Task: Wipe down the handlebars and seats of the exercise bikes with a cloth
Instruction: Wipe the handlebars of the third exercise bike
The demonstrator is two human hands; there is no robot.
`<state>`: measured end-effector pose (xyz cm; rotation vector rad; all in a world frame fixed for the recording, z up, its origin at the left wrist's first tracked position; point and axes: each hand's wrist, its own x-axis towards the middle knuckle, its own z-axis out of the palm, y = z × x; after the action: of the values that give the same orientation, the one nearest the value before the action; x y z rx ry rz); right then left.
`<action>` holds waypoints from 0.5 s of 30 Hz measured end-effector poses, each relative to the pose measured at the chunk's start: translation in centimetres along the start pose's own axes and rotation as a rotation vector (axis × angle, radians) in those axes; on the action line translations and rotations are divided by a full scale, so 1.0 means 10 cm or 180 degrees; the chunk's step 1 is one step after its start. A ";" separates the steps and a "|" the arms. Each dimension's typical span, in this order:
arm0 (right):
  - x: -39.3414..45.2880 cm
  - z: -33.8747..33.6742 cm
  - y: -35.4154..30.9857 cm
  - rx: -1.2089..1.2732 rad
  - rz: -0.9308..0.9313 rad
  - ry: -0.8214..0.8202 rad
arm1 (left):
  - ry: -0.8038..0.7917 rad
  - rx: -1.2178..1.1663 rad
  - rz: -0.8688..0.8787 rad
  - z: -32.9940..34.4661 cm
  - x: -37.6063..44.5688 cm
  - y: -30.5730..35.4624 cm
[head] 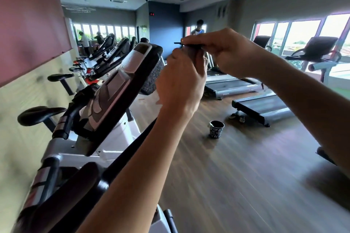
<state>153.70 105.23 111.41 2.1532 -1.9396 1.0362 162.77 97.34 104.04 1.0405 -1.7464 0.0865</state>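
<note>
Row of exercise bikes [91,111] along the left wall; nearest bike's console tilted; left hand [180,81] raised beside it, fingers curled round a small item, identity unclear; right hand [221,51] touching it above, pinching a thin dark piece [181,43]; cloth not discernible; patterned cup [216,129] on floor; treadmills [261,106] far right.

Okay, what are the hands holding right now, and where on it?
The right hand pinches a thin dark object along its length; the left hand grips something below, too hidden to identify.
</note>
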 end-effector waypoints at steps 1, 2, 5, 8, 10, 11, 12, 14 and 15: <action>-0.01 0.00 -0.02 -0.0009 0.0026 0.0003 | -0.0028 -0.0005 -0.0003 0.00 0.04 0.02; -0.02 0.00 -0.04 -0.0023 0.0049 0.0012 | -0.0037 -0.0008 0.0019 0.00 0.04 0.00; -0.03 0.01 -0.04 -0.0224 0.0084 -0.0017 | -0.0145 -0.0137 0.0130 -0.02 -0.21 -0.20; -0.07 0.02 -0.04 -0.0467 0.0048 -0.0037 | -0.0245 0.0057 0.0065 -0.09 -0.49 -0.31; -0.08 0.03 -0.07 -0.0542 0.0023 -0.0063 | -0.0332 0.0132 -0.0025 -0.11 -0.43 -0.27; -0.07 0.03 -0.08 -0.0578 0.0018 -0.0046 | -0.0329 0.0097 -0.0017 -0.10 -0.36 -0.22; -0.06 0.03 -0.09 -0.0616 0.0013 -0.0012 | -0.0291 0.0021 0.0018 -0.09 -0.27 -0.18; -0.04 0.04 -0.09 -0.0635 -0.0039 0.0049 | -0.0239 -0.0157 0.0033 -0.08 -0.08 -0.09; -0.03 0.05 -0.07 -0.0611 -0.0057 0.0074 | -0.0246 -0.0243 0.0035 -0.07 -0.01 -0.06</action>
<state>154.56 105.41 111.07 2.0426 -1.9190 0.8302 163.72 97.42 104.00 0.9902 -1.8110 -0.0137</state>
